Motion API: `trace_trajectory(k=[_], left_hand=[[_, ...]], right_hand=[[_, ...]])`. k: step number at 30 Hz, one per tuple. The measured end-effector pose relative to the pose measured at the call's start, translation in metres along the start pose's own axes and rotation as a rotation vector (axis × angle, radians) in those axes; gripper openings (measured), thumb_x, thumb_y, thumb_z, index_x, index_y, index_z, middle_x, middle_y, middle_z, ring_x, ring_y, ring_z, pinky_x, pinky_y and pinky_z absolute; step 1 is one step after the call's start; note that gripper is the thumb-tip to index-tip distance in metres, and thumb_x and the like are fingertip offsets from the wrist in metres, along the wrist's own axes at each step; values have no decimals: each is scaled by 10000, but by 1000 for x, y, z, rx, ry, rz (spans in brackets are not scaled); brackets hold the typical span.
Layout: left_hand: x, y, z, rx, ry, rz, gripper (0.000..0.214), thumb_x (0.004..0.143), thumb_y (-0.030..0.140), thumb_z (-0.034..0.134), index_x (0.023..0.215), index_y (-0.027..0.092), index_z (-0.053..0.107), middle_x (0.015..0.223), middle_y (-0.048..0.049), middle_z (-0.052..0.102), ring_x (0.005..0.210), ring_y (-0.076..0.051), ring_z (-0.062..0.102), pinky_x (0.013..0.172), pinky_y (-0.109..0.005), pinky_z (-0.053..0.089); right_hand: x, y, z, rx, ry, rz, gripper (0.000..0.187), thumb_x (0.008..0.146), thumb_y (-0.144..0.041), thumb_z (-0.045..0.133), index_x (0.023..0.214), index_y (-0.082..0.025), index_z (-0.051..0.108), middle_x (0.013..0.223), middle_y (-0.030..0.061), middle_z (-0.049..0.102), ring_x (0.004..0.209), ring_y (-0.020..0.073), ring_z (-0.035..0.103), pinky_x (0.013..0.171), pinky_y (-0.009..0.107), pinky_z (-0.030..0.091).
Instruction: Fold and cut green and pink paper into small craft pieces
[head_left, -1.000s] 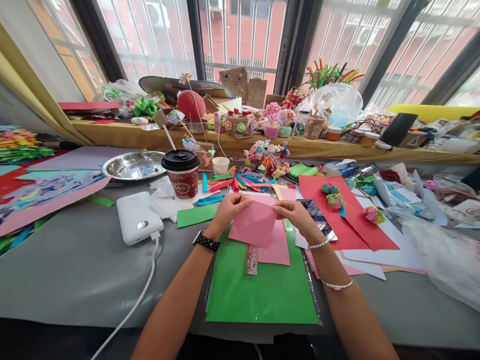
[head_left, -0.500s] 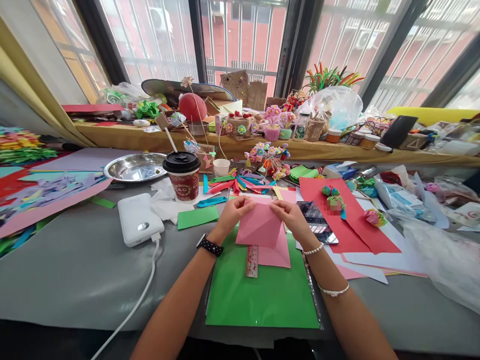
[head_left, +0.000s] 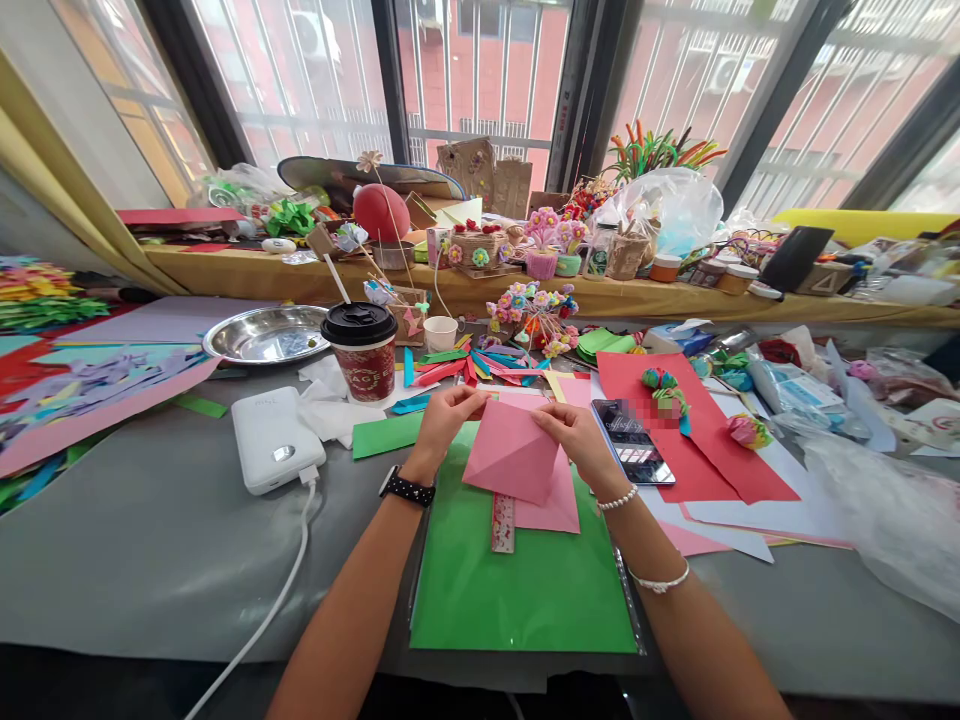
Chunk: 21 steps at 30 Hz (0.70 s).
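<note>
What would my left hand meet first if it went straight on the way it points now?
Beyond the pink sheet it holds, your left hand would probably meet the coloured paper strips, though its height above them is unclear.

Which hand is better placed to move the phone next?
Probably right: the right hand is beside the phone; the left hand is across the pink paper. Both hold that paper.

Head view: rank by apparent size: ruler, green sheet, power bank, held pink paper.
1. Green sheet, partly covered
2. Held pink paper and power bank: too alike to rank
3. Ruler, visible part
</note>
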<state>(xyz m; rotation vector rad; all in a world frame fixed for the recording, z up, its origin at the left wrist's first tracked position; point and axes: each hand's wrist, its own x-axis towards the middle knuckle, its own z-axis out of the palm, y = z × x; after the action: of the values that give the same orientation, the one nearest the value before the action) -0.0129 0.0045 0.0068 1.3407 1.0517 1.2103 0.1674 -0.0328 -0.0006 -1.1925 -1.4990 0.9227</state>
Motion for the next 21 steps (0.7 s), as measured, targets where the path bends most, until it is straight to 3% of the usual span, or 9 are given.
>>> trace_trajectory(k=[3, 6, 9, 21], left_hand=[[-1, 2, 0, 47, 44, 102, 246, 639, 365, 565, 724, 134, 579, 698, -28, 606, 668, -132, 553, 661, -256, 426], [-3, 3, 5, 232, -131, 177, 248, 634, 372, 569, 739, 151, 610, 757, -35, 618, 716, -143, 542, 635, -229, 406], [-5, 3, 8, 359, -259, 159, 251, 642, 390, 554, 672, 150, 624, 685, -24, 611, 644, -134, 520, 556, -211, 372], [-1, 1, -1, 268, -144, 92, 253, 627, 382, 570, 647, 132, 606, 663, -14, 578, 611, -114, 478, 531, -200, 336]], right_hand=[[0, 0, -2, -12, -9, 15, 247, 700, -373, 497, 670, -156, 610, 668, 18, 590, 617, 134, 494, 526, 219, 348], [0, 0, -2, -43, -44, 0, 245, 703, -371, 493, 699, -164, 623, 698, 25, 605, 647, 146, 512, 540, 223, 365], [0, 0, 0, -67, -67, -14, 228, 699, -355, 500, 708, -169, 633, 709, 25, 613, 665, 151, 524, 555, 226, 377], [3, -2, -26, 165, 119, 157, 255, 630, -384, 575, 685, -138, 616, 625, 40, 612, 595, 136, 567, 613, 275, 449]])
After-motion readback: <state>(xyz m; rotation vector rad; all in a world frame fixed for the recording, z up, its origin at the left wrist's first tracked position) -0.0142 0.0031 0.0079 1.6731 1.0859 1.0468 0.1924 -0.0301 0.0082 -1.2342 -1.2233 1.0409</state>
